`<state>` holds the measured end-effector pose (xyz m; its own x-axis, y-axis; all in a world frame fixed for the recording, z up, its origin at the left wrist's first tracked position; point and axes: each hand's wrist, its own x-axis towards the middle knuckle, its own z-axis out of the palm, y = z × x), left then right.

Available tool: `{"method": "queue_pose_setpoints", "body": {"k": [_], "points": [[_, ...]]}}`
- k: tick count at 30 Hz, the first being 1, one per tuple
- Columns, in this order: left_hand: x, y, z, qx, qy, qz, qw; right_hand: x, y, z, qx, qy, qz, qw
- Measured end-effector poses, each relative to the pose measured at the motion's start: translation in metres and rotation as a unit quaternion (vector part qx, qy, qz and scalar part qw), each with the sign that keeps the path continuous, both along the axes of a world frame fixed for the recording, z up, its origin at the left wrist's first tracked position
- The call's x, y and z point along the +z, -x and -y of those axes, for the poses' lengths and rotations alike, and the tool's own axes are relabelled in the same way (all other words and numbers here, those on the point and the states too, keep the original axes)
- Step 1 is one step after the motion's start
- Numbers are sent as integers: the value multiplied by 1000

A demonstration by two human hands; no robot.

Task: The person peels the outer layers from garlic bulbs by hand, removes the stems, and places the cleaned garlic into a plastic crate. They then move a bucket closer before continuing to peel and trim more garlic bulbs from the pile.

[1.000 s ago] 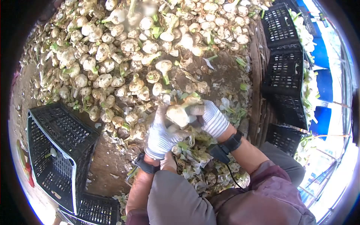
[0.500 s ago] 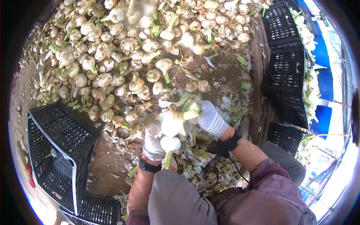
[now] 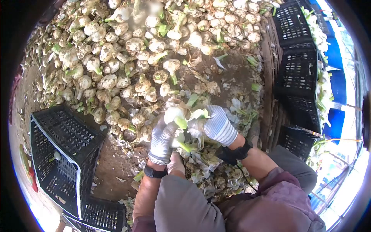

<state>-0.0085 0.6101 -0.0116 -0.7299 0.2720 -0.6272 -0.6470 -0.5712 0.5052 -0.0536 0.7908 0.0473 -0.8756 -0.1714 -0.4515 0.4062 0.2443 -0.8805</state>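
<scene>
My left hand point(image 3: 160, 141), in a striped glove, is closed around a white bulb point(image 3: 172, 115) with a short green stem, like a fresh garlic or onion. Just below it, by the fingers, shows a second pale bulb point(image 3: 177, 140) with a green stub. My right hand point(image 3: 219, 125), gloved too, is closed with its fingertips beside the first bulb. A pale green leafy piece point(image 3: 199, 114) sticks out from its fingers. Between the hands is a small dark object point(image 3: 187, 136), mostly hidden. Peeled skins point(image 3: 205, 164) lie beneath the hands.
A big heap of soil-stained bulbs point(image 3: 108, 81) covers the ground ahead. An empty black crate point(image 3: 63, 154) lies tipped at the left, another crate point(image 3: 103, 214) below it. Black crates point(image 3: 295, 71) stand at the right beyond wooden boards point(image 3: 270, 69), with green-stemmed produce point(image 3: 324, 89) behind them.
The upper bulb has risen and turned, its green stem now pointing down toward the right. The lower bulb, whose stem hung downward, now sits partly behind the left fingers. Both hands stay close together.
</scene>
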Motion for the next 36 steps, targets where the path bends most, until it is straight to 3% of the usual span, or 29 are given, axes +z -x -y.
{"method": "queue_pose_setpoints", "body": {"k": [4, 6, 8, 10, 11, 12, 14, 15, 16, 18, 20, 22, 23, 24, 25, 26, 27, 28, 29, 30, 32, 33, 36], "points": [[5, 0, 6, 3, -24, -20, 1000, -1, 3, -13, -3, 60, 89, 994], [17, 2, 6, 4, -110, -28, 994, -16, 2, -22, -62, 121, 36, 990], [16, -2, 6, -13, -46, -36, 998, -18, 10, -29, -169, 162, 70, 970], [23, 0, 8, -77, -183, 11, 980, -11, 27, -37, -61, -37, 3, 997], [32, 2, 4, -120, -105, -22, 987, -4, 32, -32, 4, -186, -73, 980], [31, 3, 3, -123, -107, -23, 986, -12, 34, -39, 2, -188, -72, 980], [24, 5, 0, -171, -95, -93, 976, -43, 37, -62, 180, -384, -194, 885], [21, 5, -6, -132, -116, -94, 980, -47, 34, -68, 218, -433, -211, 849], [22, 8, -7, -128, -116, -94, 980, -48, 30, -72, 221, -433, -212, 848], [29, 13, -4, -139, -39, -25, 989, -34, 18, -67, 189, -575, -234, 761], [18, 12, -7, -114, -7, -27, 993, -8, 11, -59, 188, -549, -225, 783], [26, 20, -19, -97, 102, -42, 989, 4, 4, -52, 151, -265, -113, 945], [31, 20, -27, -49, 104, -40, 993, 5, 0, -46, 151, -266, -115, 945], [33, 21, -27, -49, 103, -40, 993, 3, -5, -38, 106, -198, -173, 959], [34, 22, -27, -87, 136, -62, 985, 3, -7, -34, 62, -126, -229, 963], [34, 22, -27, -125, 170, -83, 974, 4, -6, -34, 62, -126, -230, 963], [33, 21, -21, -145, 211, -114, 960, 5, -3, -34, -55, -13, -67, 996], [38, 22, -18, -62, 138, -75, 986, 5, 0, -34, -169, 101, 100, 975], [22, 18, -9, -58, 122, -61, 989, -9, 0, -42, -215, 253, 124, 935], [13, 18, -3, -54, 105, -48, 992, -17, -2, -44, -214, 252, 123, 936], [18, 20, -6, -18, 85, -68, 994, -25, -3, -47, -294, 358, 172, 869], [25, 25, -8, 16, 66, -88, 994, -23, -2, -46, -292, 357, 173, 870], [46, 32, -17, -6, 20, -142, 990, -5, 2, -38, -258, 381, 215, 861]]}}
